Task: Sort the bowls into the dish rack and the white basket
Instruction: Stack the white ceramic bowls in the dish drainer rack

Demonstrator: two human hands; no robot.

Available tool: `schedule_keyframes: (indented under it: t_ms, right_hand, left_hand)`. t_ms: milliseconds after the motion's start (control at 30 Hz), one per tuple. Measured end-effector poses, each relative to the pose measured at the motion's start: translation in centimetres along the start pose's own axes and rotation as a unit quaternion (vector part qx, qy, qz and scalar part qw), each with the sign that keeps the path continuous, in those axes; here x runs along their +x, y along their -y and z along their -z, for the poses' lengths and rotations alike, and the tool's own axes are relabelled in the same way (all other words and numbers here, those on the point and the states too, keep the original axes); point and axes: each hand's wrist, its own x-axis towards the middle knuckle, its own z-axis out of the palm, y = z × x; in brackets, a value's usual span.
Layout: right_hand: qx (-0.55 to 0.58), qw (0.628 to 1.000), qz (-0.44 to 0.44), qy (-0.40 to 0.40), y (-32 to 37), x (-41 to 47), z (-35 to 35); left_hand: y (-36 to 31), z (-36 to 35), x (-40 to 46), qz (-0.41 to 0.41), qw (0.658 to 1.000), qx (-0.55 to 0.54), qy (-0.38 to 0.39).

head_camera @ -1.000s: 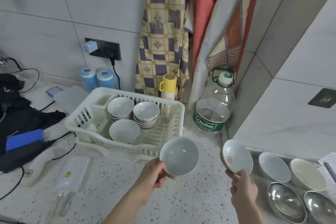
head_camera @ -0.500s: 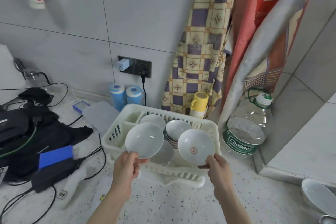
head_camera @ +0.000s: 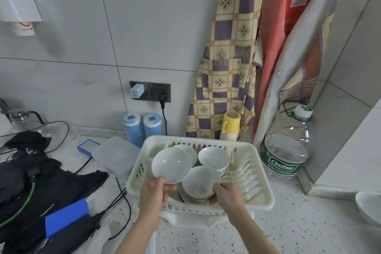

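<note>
Gripping bowls (head_camera: 171, 164), hands (head_camera: 153, 193) over basket (head_camera: 260, 194).

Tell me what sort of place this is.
Most likely a home kitchen counter: a white dish rack holding stacked bowls, a checked apron hanging on the tiled wall, and a large water bottle standing on the speckled countertop.

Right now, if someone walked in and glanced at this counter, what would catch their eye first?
Probably the two hands over the white dish rack at centre: the left hand holds a plain white bowl tilted above the rack, while the right hand grips a bowl with a red emblem low over the stacked bowls. Next, the checked yellow-and-purple apron hanging behind, and the big clear water jug to the right.
</note>
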Motion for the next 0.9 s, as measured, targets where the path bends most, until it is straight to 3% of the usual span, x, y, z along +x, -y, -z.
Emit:
schedule_keyframes:
  t_ms: [300, 767, 900]
  right_hand:
    - [-0.056, 0.996, -0.064, 0.008, 0.4, 1.3, -1.1]
    - [-0.226, 0.966, -0.090, 0.089, 0.7, 2.1, -1.7]
    - [-0.175, 0.981, -0.074, 0.048, 0.2, 1.7, -1.5]
  left_hand:
    - [-1.1, -0.9, 2.0, 0.057, 0.994, 0.069, 0.055]
    - [-0.9, -0.9, 3.6, 0.019, 0.981, 0.161, 0.108]
    - [-1.0, -0.7, 3.7, 0.016, 0.974, 0.187, 0.125]
